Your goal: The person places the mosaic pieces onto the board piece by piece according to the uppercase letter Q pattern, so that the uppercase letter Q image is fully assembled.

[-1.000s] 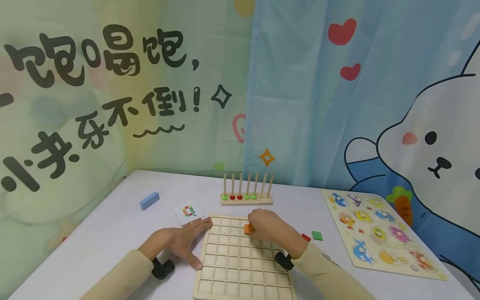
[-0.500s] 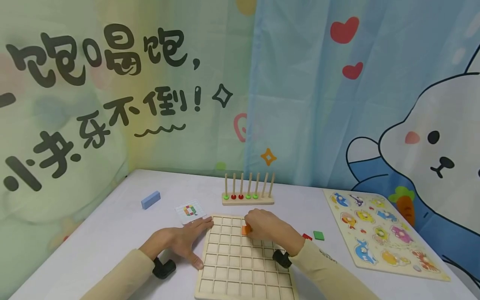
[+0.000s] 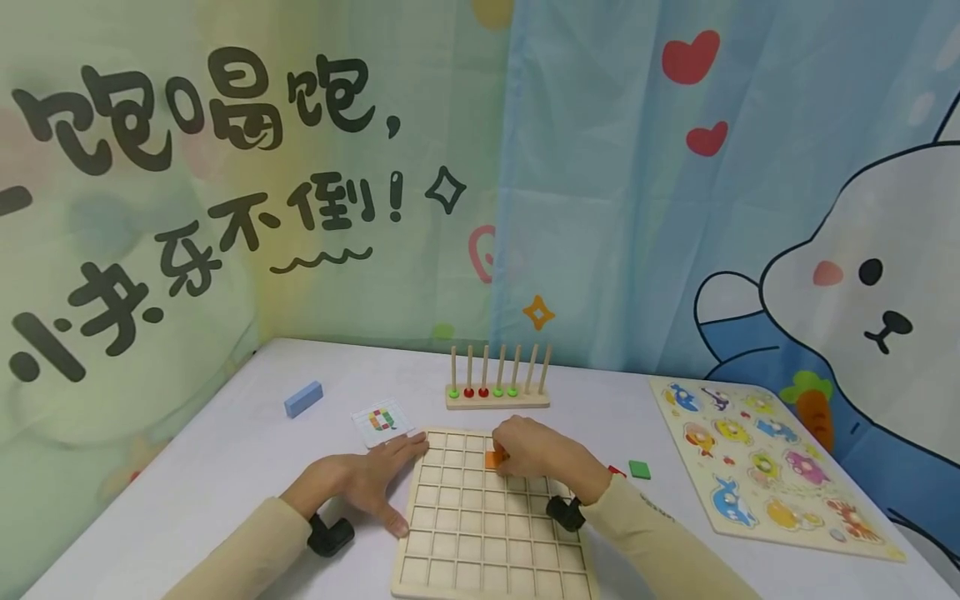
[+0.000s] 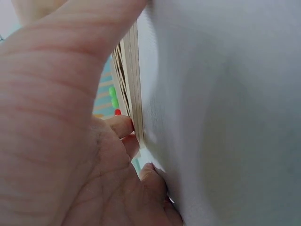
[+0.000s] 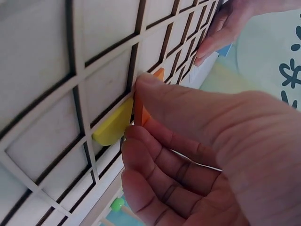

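A wooden grid board [image 3: 467, 548] lies on the white table. My right hand [image 3: 538, 450] is over its far part, with thumb and index finger pinching an orange tile [image 5: 138, 109] at the grid. More orange shows just beyond the thumb; whether it is a second tile I cannot tell. A yellow tile [image 5: 113, 125] sits tilted in the neighbouring cell in the right wrist view, hidden by my hand in the head view. My left hand [image 3: 367, 481] rests spread at the board's left edge, fingertips at its far corner and thumb lower along the side.
A pattern card [image 3: 381, 422] lies beyond the left hand, a blue block [image 3: 303, 400] farther left. Behind the board stands a peg rack [image 3: 498, 402] with green and red beads. To the right are a red tile [image 3: 616, 471], a green tile [image 3: 640, 470] and an animal puzzle board [image 3: 765, 467].
My right hand has shifted slightly left over the board with the orange tile, which sits lower at the grid. The left hand stays at the board's edge.
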A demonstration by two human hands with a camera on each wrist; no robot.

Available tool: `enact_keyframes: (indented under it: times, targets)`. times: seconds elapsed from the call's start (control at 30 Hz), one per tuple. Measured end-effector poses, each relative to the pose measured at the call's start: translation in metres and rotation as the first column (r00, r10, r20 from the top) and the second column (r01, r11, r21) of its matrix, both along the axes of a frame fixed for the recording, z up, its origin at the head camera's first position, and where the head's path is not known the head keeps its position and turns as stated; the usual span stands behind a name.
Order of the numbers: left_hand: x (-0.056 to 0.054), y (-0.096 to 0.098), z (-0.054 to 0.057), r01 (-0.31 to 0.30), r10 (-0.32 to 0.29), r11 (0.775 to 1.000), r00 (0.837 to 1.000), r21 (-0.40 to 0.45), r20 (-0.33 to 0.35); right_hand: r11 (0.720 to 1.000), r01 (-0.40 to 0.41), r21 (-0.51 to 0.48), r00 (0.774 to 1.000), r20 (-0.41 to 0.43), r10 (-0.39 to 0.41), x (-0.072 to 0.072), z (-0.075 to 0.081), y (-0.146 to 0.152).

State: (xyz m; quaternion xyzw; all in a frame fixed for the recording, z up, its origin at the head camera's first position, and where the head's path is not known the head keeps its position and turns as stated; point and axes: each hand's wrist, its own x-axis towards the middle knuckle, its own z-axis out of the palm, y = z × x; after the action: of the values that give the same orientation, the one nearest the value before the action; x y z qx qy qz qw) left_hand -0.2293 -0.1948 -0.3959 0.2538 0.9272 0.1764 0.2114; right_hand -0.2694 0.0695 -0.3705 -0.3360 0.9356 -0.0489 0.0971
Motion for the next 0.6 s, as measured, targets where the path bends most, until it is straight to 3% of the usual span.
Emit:
enact_keyframes:
  times: [0.33, 0.6]
  targets:
    - [0.0005, -0.0003, 0.0008, -0.006, 0.006, 1.000, 1.000, -0.007, 0.003, 0.999, -0.030, -0.040, 0.999, 0.015, 0.030, -0.0027, -0.0015, 0.0014]
    - [-0.0017, -0.0023, 0.0021, 0.025, -0.026, 1.000, 1.000, 0.001, 0.018, 0.999, -0.041, -0.027, 0.999, -0.008, 0.040, -0.0024, -0.0022, 0.0012]
